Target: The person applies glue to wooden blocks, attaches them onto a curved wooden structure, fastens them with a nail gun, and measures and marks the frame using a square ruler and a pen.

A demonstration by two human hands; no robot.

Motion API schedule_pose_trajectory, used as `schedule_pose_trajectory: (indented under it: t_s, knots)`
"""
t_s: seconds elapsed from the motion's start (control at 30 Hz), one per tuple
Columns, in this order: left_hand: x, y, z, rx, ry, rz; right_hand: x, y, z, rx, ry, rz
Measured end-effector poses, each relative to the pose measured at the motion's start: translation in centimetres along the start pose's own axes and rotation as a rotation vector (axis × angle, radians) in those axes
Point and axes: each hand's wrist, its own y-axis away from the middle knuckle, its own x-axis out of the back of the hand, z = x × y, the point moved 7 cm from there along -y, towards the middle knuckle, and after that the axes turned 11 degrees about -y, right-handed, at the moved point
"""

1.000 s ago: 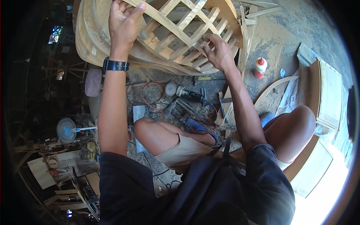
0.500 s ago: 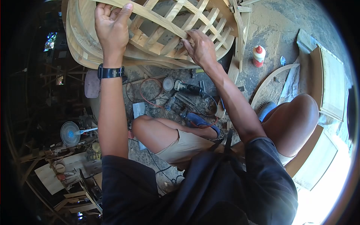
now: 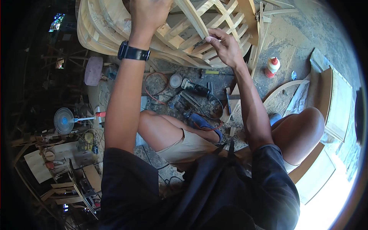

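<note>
My right hand [image 3: 227,48] pinches the lower end of a pale wooden strip [image 3: 193,18] between thumb and fingers. The strip slants up and leaves the view at the top edge. It lies over a curved wooden frame [image 3: 101,42] with crossing lattice slats [image 3: 226,18]. At the top edge, my left hand [image 3: 150,13] is close to the strip's upper part, over the frame. Its fingers are cut off by the view, so its grip is hidden. A black watch [image 3: 134,53] is on my left wrist.
A white glue bottle with a red cap [image 3: 272,67] stands on the dusty floor at right. Below the frame lie a power tool [image 3: 196,88], cables and a curved wood piece [image 3: 285,87]. A fan [image 3: 64,120] is at left, and a pale panelled wood piece [image 3: 339,103] at far right.
The strip has swung to a steeper slant. My left hand has moved up and right, partly out of view; my right hand appears farther right, now pinching the strip's end. The view has shifted slightly.
</note>
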Motion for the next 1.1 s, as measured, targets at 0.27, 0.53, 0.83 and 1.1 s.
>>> schedule_pose_trajectory:
  t_s: [0.27,0.53,0.83,1.1]
  knots:
    - [2.9,-4.4,-0.8,0.01,0.198,-0.027,-0.5,0.3,-4.5,-0.037,-0.645,-0.152]
    - [6.4,-5.5,-4.0,0.285,0.417,-0.002,-1.7,1.1,-10.8,0.047,-0.807,-0.027]
    - [6.8,-4.3,-2.9,0.197,0.288,0.184,-1.4,2.5,-14.5,0.129,-0.233,0.241]
    - [7.3,-3.6,2.4,0.103,0.246,0.281,-0.7,3.1,-15.3,0.099,-0.125,0.26]
